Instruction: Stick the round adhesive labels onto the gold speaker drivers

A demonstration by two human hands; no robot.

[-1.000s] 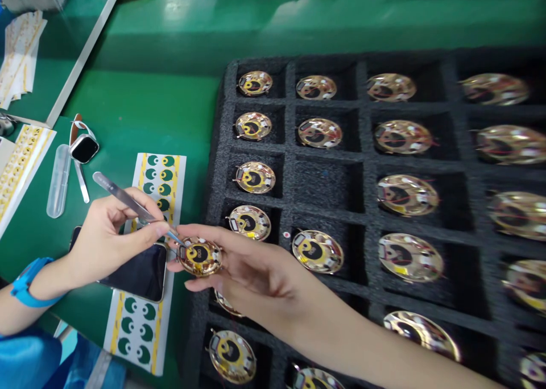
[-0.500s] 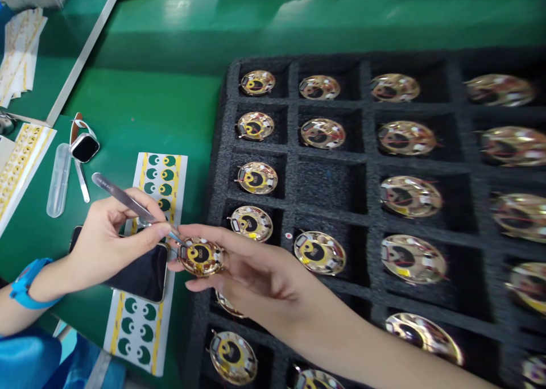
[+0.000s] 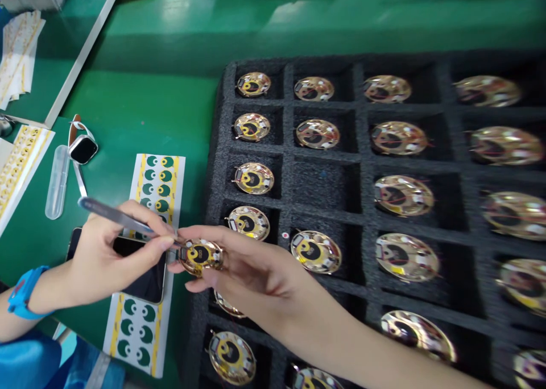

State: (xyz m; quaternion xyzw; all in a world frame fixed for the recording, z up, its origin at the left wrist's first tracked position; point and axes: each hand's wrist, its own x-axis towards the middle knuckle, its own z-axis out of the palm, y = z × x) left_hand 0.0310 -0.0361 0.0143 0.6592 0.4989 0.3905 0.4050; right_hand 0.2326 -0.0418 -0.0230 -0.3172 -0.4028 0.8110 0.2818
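My left hand (image 3: 104, 258), with a blue band on the wrist, is closed on metal tweezers (image 3: 117, 214). Their tips point right and meet the left edge of a round gold part (image 3: 200, 256); whether they pinch anything is too small to tell. My right hand (image 3: 264, 272) holds this part by its rim between thumb and fingers. Its upturned face carries a yellow piece, a black centre and small components. Just under my left hand lies a dark-screened phone (image 3: 143, 284), partly hidden, on top of a yellow-and-white sticker sheet (image 3: 136, 329).
A black foam tray (image 3: 288, 173) fills the right side, with similar round gold parts in its compartments. On the green table at left are a smartwatch (image 3: 83, 149), a clear plastic case (image 3: 58, 181) and another sticker sheet (image 3: 21, 167). Paper strips (image 3: 21, 59) lie at the far left.
My left hand has tipped the tweezers flatter, their rear end dropping down and left. My right hand keeps its grip on the gold part. The view has shifted slightly.
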